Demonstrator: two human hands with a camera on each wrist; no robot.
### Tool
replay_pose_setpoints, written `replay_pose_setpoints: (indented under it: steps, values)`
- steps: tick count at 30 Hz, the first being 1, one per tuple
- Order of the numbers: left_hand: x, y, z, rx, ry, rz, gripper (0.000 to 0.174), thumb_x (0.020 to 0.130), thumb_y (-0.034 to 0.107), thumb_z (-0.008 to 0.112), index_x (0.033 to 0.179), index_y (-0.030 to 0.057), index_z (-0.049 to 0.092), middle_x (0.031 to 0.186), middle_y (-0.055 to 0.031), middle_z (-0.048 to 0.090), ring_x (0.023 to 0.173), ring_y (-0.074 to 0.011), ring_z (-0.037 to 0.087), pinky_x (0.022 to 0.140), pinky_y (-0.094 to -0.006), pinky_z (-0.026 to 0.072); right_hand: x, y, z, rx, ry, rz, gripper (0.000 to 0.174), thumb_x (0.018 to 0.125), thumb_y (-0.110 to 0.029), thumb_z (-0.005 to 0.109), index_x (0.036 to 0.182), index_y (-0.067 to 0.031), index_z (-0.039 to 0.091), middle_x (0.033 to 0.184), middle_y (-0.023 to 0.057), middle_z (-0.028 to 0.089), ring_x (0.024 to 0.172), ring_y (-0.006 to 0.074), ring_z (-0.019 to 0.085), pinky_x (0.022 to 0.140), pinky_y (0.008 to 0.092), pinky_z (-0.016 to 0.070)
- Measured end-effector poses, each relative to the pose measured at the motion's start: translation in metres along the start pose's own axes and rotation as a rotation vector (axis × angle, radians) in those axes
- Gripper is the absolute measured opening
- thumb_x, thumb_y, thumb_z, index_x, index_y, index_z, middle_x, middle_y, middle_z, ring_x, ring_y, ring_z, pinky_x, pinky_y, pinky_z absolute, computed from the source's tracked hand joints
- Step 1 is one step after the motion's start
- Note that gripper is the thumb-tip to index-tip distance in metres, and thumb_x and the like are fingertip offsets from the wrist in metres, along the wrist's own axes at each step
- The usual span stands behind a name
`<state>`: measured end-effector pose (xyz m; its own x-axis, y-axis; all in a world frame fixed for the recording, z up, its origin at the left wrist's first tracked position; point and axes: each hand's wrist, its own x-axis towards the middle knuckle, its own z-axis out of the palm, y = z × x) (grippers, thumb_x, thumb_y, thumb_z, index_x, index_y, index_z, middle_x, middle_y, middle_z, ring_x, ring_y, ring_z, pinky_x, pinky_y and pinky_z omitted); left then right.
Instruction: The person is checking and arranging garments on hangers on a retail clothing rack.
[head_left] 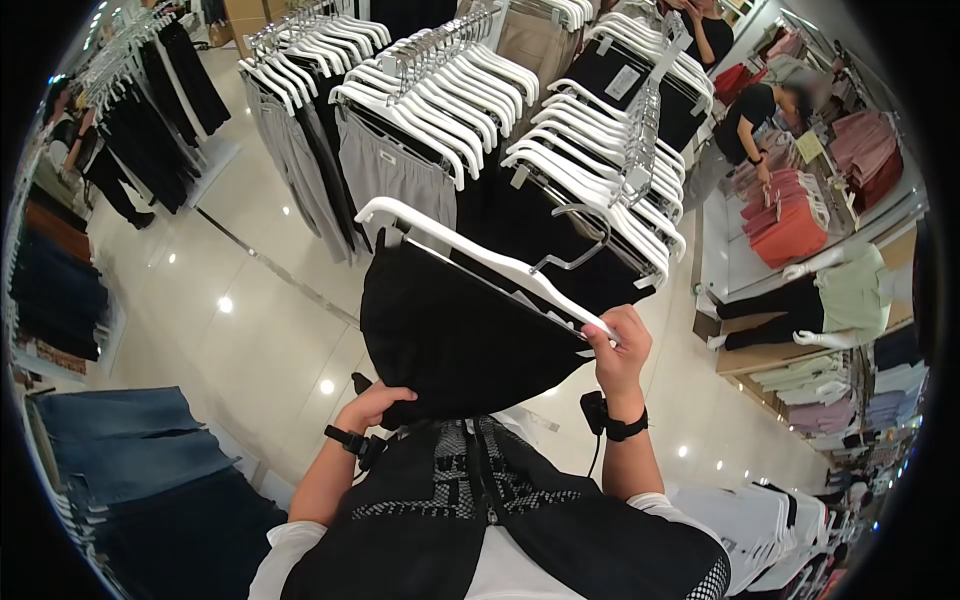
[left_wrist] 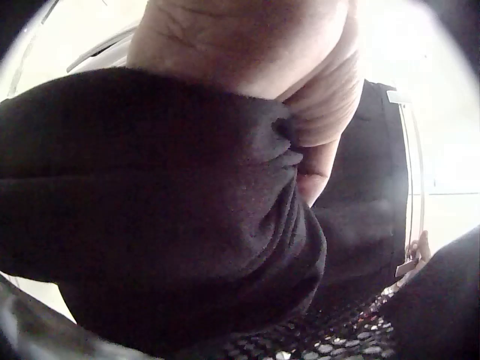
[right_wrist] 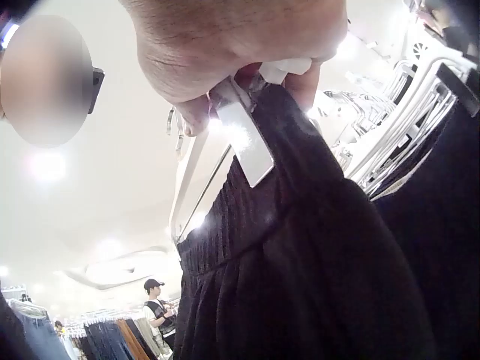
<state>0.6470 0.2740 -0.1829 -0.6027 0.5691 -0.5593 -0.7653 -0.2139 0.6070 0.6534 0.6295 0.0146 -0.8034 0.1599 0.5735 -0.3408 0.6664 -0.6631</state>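
Observation:
A black garment [head_left: 460,320] with a gathered waistband [right_wrist: 217,236] hangs from a white hanger [head_left: 470,250] held in front of the body. My right hand [head_left: 622,345] grips the hanger's right end, beside a pale tag [right_wrist: 247,146] at the waistband in the right wrist view. The hanger's metal hook [head_left: 585,245] points away from me. My left hand [head_left: 378,402] pinches the black cloth at its lower left. In the left wrist view, folds of cloth [left_wrist: 292,187] bunch at the left hand [left_wrist: 300,90], and its fingertips are partly hidden.
Racks of white hangers [head_left: 440,90] with grey and black trousers stand ahead. Folded jeans [head_left: 130,440] lie at lower left. To the right are a mannequin [head_left: 850,295] and a person in black [head_left: 750,125] by pink clothes. White garments [head_left: 740,520] hang at lower right.

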Motion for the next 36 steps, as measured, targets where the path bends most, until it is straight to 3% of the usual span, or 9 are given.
replay_pose_setpoints:
  steps: [8, 36]
  values:
    - [0.000, -0.010, -0.033, 0.044, -0.023, -0.082, 0.047, 0.080, -0.002, 0.061, 0.126, -0.0094, 0.055, 0.121, -0.0170, 0.063, 0.104, -0.0257, 0.066, 0.091, -0.0335, 0.0554, -0.025, -0.016, 0.023, -0.030, 0.006, 0.053, 0.026, 0.078, -0.017, 0.082, 0.074, 0.0004, 0.063, 0.071, 0.0070, 0.057, 0.061, 0.0184, 0.054, 0.054, 0.0289, 0.0412]
    - [-0.007, 0.020, -0.014, 0.031, 0.062, -0.033, 0.055, 0.076, -0.002, 0.064, 0.129, -0.0091, 0.051, 0.120, -0.0176, 0.063, 0.105, -0.0278, 0.066, 0.094, -0.0359, 0.0545, -0.013, -0.005, 0.040, 0.027, -0.009, 0.045, 0.024, 0.079, -0.017, 0.081, 0.073, -0.0008, 0.064, 0.070, 0.0062, 0.057, 0.061, 0.0180, 0.052, 0.055, 0.0291, 0.0404]
